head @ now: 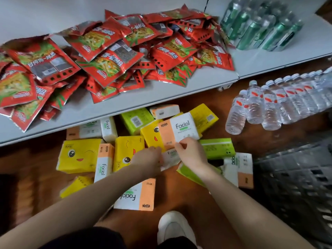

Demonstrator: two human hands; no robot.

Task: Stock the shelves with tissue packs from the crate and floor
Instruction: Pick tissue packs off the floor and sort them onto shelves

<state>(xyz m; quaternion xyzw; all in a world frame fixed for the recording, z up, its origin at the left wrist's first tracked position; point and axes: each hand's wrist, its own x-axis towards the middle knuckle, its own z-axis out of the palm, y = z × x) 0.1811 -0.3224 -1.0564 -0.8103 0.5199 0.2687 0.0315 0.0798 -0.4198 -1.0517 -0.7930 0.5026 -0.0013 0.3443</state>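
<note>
You wore a white shoe (pixel 175 229) with a smooth, rounded toe, low in the centre of the frame. Black-looking cloth (pixel 86 239) covered your leg along the bottom edge, left of the shoe; its cut was too blurred to tell. Your forearms were bare right up to your left hand (pixel 149 159) and right hand (pixel 190 153).

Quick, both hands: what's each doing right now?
Left hand: grips the white plastic-wrapped Facial tissue pack.
Right hand: grips the same pack.
</note>
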